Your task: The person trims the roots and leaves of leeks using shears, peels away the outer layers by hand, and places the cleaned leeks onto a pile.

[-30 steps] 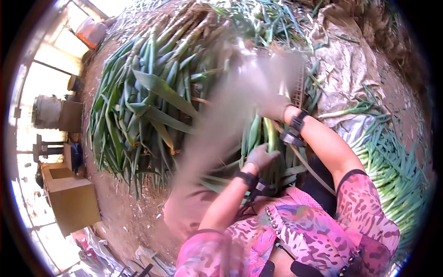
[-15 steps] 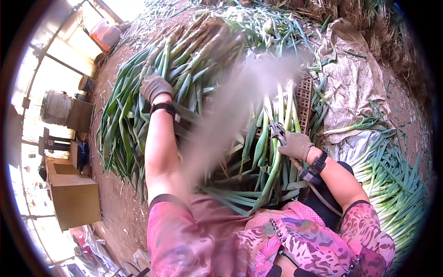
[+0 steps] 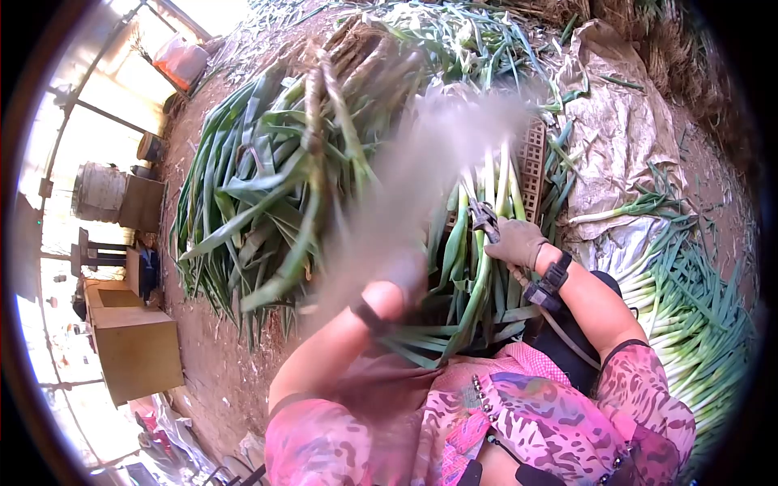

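Note:
My left hand (image 3: 405, 271), blurred and partly behind a hazy smear in the view, is low in front of me beside the long green leaves. Its fingers cannot be made out. My right hand (image 3: 520, 243) is closed around an air blow gun (image 3: 485, 219) with a hose at its wrist side. The gun points over pale-stemmed green onions (image 3: 490, 182) lying in front of me. To the left is a large heap of untrimmed green onions (image 3: 243, 186), roots toward the top. A few loose onion stalks (image 3: 314, 121) stand out over that heap, blurred and bent.
A brown plastic crate (image 3: 532, 166) stands behind the onions. Cleaned green onions (image 3: 689, 324) lie in a pile on the right, near a crumpled pale sack (image 3: 616, 130). A wooden box (image 3: 134, 348) is at the far left. Leaf scraps litter the dirt floor (image 3: 215, 340).
My left hand has left the onion heap and come down and right, toward my body. Several stalks on the heap have shifted and swung out. My right hand stays nearly in place with the blow gun.

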Action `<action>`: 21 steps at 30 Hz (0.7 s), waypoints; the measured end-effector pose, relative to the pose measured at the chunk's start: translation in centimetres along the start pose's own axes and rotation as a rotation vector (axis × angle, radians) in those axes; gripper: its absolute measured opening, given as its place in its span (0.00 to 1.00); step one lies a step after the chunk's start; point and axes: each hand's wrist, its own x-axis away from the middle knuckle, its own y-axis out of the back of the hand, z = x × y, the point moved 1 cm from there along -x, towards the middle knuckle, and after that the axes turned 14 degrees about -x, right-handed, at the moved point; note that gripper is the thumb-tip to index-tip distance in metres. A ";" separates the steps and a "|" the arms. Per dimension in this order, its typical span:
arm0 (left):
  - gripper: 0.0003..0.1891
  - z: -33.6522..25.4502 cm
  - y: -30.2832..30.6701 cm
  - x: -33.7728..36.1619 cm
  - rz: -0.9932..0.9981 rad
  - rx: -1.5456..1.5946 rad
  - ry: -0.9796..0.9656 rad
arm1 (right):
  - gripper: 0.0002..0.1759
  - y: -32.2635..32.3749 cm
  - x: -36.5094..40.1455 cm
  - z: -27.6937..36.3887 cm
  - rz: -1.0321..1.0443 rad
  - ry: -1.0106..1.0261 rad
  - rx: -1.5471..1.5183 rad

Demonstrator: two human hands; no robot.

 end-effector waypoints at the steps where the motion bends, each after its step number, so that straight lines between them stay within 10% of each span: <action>1: 0.12 -0.2 -0.6 0.3 0.052 0.023 -0.102 | 0.30 0.0 -0.3 -0.1 0.006 -0.003 -0.002; 2: 0.13 -0.4 -1.4 0.3 0.103 0.047 -0.205 | 0.30 -0.1 -0.6 -0.2 0.001 0.004 0.008; 6: 0.19 4.7 3.4 -1.5 -0.587 -0.015 0.354 | 0.29 -0.3 -1.0 -0.8 0.010 0.001 0.005; 8: 0.26 8.8 -1.8 -5.7 -0.527 0.098 0.571 | 0.30 -0.1 -0.7 -0.6 0.018 -0.019 -0.017; 11: 0.41 5.5 -1.6 -4.1 -0.223 0.435 0.355 | 0.31 0.1 -0.3 -0.3 -0.006 0.003 -0.064; 13: 0.41 2.6 -5.6 -4.3 -0.052 0.468 0.398 | 0.32 0.4 0.1 -0.4 0.027 0.001 -0.118; 14: 0.40 1.1 -10.3 -5.2 -0.309 0.254 0.354 | 0.33 0.4 0.6 -0.5 0.051 -0.003 -0.143; 16: 0.37 -0.6 -18.3 -8.6 -0.142 0.678 0.394 | 0.32 0.3 2.3 -0.4 0.045 0.008 -0.155; 21: 0.35 -3.8 -7.8 -1.6 -0.083 0.402 0.213 | 0.29 -0.2 5.5 -0.8 0.073 0.016 -0.256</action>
